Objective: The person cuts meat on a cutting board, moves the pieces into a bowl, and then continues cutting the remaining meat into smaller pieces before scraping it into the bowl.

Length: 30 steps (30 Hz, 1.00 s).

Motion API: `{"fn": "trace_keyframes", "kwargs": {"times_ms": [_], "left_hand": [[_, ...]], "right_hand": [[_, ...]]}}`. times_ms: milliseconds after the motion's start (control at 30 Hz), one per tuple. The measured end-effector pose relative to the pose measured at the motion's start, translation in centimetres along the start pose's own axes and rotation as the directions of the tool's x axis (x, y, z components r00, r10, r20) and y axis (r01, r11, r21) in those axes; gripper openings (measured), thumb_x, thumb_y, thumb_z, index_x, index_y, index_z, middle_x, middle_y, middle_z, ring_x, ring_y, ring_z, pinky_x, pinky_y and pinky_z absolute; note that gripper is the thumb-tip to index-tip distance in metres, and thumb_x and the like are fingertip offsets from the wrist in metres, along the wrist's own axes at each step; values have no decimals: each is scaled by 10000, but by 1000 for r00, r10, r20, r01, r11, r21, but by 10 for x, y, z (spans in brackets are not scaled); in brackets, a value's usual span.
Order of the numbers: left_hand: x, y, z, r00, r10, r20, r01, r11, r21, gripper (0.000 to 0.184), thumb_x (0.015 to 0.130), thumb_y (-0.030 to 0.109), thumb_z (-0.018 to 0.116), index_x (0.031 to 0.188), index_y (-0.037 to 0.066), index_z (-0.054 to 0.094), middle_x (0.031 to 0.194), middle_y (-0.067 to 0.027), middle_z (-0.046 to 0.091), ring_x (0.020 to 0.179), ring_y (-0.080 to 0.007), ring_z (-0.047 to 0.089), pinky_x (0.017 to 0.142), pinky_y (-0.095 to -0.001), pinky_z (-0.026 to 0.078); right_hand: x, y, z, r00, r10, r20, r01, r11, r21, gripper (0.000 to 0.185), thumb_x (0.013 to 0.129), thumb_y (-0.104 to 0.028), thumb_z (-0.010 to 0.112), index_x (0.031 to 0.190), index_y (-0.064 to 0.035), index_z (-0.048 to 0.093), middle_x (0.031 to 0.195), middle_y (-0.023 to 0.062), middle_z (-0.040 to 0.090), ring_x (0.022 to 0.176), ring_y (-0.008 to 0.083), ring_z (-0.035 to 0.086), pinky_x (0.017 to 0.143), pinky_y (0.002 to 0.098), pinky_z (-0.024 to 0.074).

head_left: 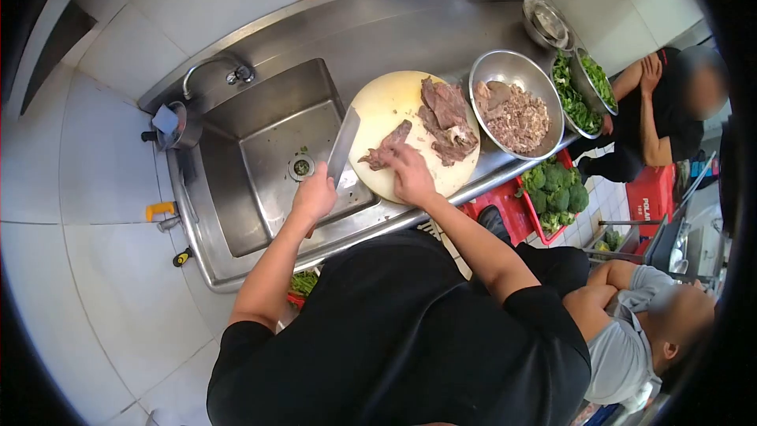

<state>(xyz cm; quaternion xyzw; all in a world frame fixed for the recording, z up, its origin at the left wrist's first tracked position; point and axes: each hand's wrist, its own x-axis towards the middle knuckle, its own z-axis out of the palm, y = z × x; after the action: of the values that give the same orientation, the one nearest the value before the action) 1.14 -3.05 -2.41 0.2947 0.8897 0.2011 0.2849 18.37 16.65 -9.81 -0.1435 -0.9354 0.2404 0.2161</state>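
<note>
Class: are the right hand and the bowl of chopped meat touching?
Apart: the head view shows cutting board and meat between right hand and bowl.

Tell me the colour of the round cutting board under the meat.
The cutting board is pale creamy yellow, seen best in the head view.

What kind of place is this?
Probably a restaurant kitchen: there's a rectangular stainless-steel sink, a round pale-yellow cutting board with brown, cooked-looking meat on it, and a big heap of green broccoli.

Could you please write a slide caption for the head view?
Left hand grips a knife while right hand touches meat on a round cutting board.
</note>
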Motion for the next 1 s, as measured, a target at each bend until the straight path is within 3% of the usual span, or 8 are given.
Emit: {"fn": "trace_keyframes", "kwargs": {"times_ms": [200, 300, 400, 500, 633, 733, 933, 1000], "left_hand": [[13, 4, 7, 999, 33, 26, -36, 992, 124, 277, 1023, 168, 521, 1242, 1, 489, 1003, -337, 712, 981, -518, 693, 900, -610, 527], [11, 16, 7, 1000, 13, 18, -16, 990, 139, 286, 1020, 163, 520, 1255, 4, 487, 999, -344, 709, 979, -520, 694, 893, -611, 529], [8, 24, 9, 1000, -13, 13, 11, 989, 151, 286, 1015, 158, 517, 1256, 7, 489, 999, -349, 708, 984, -521, 694, 896, -608, 531], [7, 30, 16, 1000, -16, -15, 18, 988, 156, 275, 1011, 155, 510, 1246, 12, 493, 998, -352, 707, 984, -524, 694, 902, -612, 528], [8, 31, 17, 999, -17, -30, 22, 984, 174, 260, 1013, 163, 506, 1231, 22, 500, 986, -353, 707, 978, -531, 691, 900, -622, 524], [6, 32, 19, 999, -21, -31, 27, 984, 174, 254, 1029, 189, 503, 1225, 27, 503, 977, -353, 706, 977, -538, 686, 891, -629, 522], [4, 34, 22, 998, -25, -63, 36, 982, 183, 262, 1072, 252, 484, 1226, 41, 505, 947, -347, 703, 936, -550, 683, 850, -647, 519], [-1, 34, 23, 996, -14, -86, 31, 981, 193, 260, 1072, 253, 485, 1228, 46, 504, 918, -342, 704, 898, -556, 683, 823, -654, 520]], "right_hand": [[-14, -4, 7, 972, -181, 148, 146, 964, 223, 408, 828, -8, 628, 1216, -112, 700, 1293, 102, 673, 1208, 356, 615, 1053, 454, 486], [-13, -2, -2, 992, -87, 95, 62, 968, 242, 424, 836, -10, 630, 1256, -65, 661, 1229, 154, 668, 1129, 397, 616, 1011, 468, 503], [4, 20, 10, 971, 102, -218, -82, 992, 101, 441, 851, -28, 633, 1291, -9, 606, 1167, 209, 656, 1095, 417, 613, 1004, 506, 498], [43, 54, 14, 918, 349, -186, -344, 937, 60, 536, 837, -36, 672, 1357, 24, 555, 1306, 278, 610, 1213, 453, 571, 1040, 530, 476], [84, 84, 11, 884, 413, 218, -419, 908, -23, 527, 766, -68, 720, 1274, 21, 609, 1242, 310, 641, 1156, 464, 621, 1047, 505, 492], [103, 87, 12, 791, 353, 500, -277, 935, -221, 490, 807, -55, 688, 1276, 41, 586, 1239, 312, 629, 1145, 461, 636, 1057, 503, 490], [109, 86, 10, 930, 365, -44, -365, 931, 5, 270, 836, -84, 740, 1088, -10, 675, 1136, 258, 632, 1168, 447, 608, 999, 490, 511], [103, 82, -1, 964, 257, -76, -249, 964, 94, 246, 841, -103, 742, 1063, -24, 671, 1131, 229, 620, 1136, 432, 601, 969, 489, 513]]}}
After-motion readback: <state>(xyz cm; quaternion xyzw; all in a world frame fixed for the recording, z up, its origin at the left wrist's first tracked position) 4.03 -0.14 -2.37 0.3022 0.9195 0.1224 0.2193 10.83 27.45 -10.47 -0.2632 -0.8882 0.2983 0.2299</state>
